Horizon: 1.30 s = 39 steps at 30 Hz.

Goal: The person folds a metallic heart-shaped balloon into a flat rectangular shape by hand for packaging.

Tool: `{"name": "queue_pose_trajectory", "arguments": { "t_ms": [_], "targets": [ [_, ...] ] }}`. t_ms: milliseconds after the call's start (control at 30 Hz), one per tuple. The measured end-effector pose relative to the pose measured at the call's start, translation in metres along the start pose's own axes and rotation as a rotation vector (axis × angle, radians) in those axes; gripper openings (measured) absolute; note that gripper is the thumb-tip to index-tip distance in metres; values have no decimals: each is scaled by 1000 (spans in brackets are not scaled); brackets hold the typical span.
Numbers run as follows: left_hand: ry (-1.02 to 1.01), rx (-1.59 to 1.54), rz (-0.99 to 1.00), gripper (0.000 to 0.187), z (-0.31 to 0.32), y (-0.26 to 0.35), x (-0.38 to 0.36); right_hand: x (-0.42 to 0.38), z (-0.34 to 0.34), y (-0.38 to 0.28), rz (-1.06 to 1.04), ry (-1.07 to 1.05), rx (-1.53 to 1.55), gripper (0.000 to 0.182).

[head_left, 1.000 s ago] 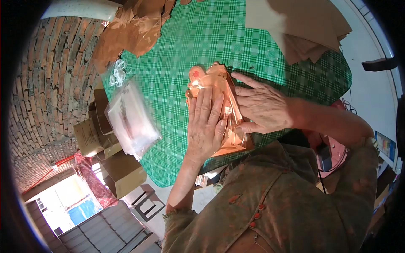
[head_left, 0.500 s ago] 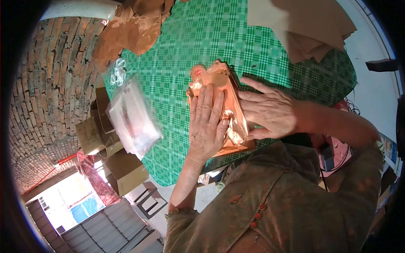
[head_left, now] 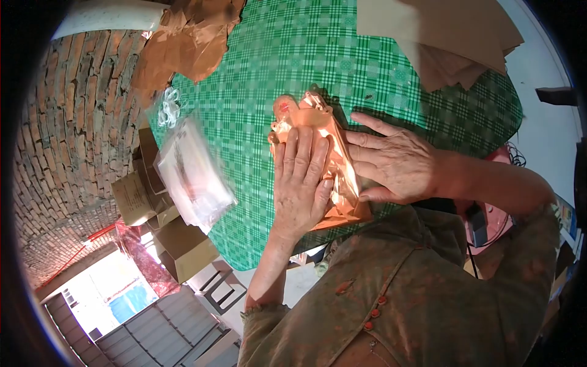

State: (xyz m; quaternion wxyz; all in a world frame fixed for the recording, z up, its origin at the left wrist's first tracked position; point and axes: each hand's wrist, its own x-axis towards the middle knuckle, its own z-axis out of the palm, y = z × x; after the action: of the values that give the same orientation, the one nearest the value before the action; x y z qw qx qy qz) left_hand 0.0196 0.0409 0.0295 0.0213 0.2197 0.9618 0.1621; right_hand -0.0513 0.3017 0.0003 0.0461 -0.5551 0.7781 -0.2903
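A shiny orange plastic package [head_left: 342, 177] lies on the green checked tablecloth [head_left: 269, 49] near the front edge of the table. Its far end is bunched and shows a rounded part with a red mark. My left hand [head_left: 299, 183] rests flat on the package's left part, fingers stretched out. Beside its right edge lies my right hand [head_left: 394, 159], palm down with the fingers spread. The palms and whatever is inside the package are hidden.
Clear plastic bags [head_left: 194, 174] lie at the left, below white ties [head_left: 169, 109]. Crumpled brown paper [head_left: 189, 46] sits at the upper left, brown sheets [head_left: 440, 30] at the upper right. Cardboard boxes [head_left: 183, 244] stand beyond the left edge.
Both hands stay at the package with little movement. The orange plastic has shifted slightly and its creases look different near the front end. The view has tilted a little.
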Motion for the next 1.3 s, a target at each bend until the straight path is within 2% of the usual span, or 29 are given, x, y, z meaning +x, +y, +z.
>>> {"name": "queue_pose_trajectory", "arguments": {
  "t_ms": [267,367,867,967,1067,1100,1200,1300],
  "targets": [
    [-39,42,-23,62,-1,2,2,0,-4,-3,9,-37,-48,73],
    [-17,31,-22,62,1,1,1,-3,-2,-5,-5,22,-20,72],
    [-10,83,-44,61,3,4,3,-29,-10,-36,63,24,86,81],
    [-5,84,-40,62,4,3,3,-33,-9,-43,104,101,-47,66],
    [-22,98,-50,59,3,5,3,-32,-6,-46,99,281,-138,48],
    [-22,100,-50,60,3,5,3,-30,-4,-47,85,302,-105,55],
    [-13,105,-37,60,3,4,3,-21,-1,-48,140,331,-132,38],
    [3,111,-24,61,5,2,3,-14,-5,-43,161,381,-141,39]
  ]
}}
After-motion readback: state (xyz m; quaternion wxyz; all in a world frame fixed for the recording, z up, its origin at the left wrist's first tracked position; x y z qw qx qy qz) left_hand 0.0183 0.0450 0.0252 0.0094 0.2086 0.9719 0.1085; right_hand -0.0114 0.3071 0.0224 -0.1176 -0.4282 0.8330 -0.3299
